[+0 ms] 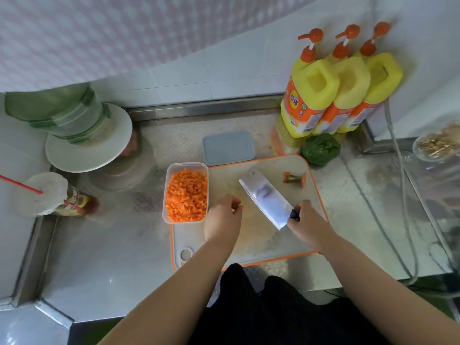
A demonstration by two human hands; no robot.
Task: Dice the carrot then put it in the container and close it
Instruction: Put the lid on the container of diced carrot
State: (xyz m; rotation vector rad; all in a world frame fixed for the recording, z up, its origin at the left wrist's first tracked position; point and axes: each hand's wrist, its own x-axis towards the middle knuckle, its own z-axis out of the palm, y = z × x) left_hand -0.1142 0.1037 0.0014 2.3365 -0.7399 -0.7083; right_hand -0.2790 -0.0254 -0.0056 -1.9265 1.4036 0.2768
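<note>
- Gripping the cleaver (266,199) by its dark handle, our right hand (307,221) holds the blade flat-side up and slanted over the cutting board (281,242).
- Our left hand (224,219) sits over the board just right of the container, fingers curled; a small orange bit shows at the fingertips, though we cannot tell whether they pinch it.
- Container (186,192): clear, rectangular, uncovered, filled with diced carrot (186,195); it overlaps the board's far left corner.
- Lid (228,147): blue-grey, lying flat on the steel counter (119,257) just behind the board, apart from the container.
- Carrot ends (295,179): a few scraps near the board's far right corner.
- Green vegetable (321,148): just beyond that corner.
- Three yellow pump bottles (331,95): standing in a row behind the vegetable, against the wall.
- Cup with red straw (42,194): far left, with a stack of plates (87,145) behind it.
</note>
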